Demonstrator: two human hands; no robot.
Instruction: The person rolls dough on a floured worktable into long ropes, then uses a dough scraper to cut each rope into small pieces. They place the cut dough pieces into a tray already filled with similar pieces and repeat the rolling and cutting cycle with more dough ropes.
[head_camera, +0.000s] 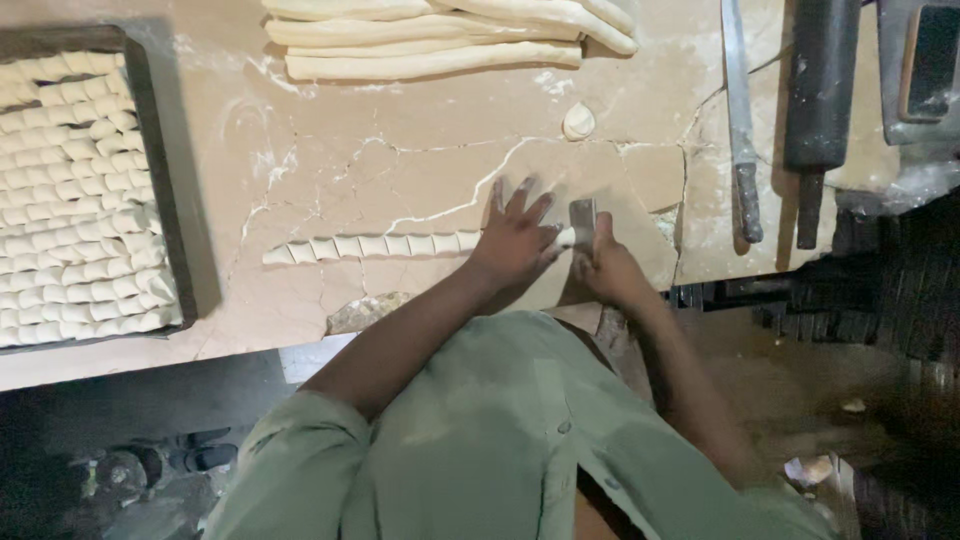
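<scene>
A thin rope of dough (375, 246) lies across the cracked stone counter (400, 150), cut into several short pieces that still sit in a row. My left hand (515, 240) rests flat on the rope's right end, fingers spread. My right hand (605, 265) grips a small metal scraper blade (582, 215) standing upright just right of my left hand, at the end of the dough.
A dark tray (165, 190) at the left is packed with rows of cut dough pieces. Several long dough ropes (440, 40) lie at the back. A small dough lump (578, 121), a long knife (740, 120) and a dark rolling pin (820, 100) lie to the right.
</scene>
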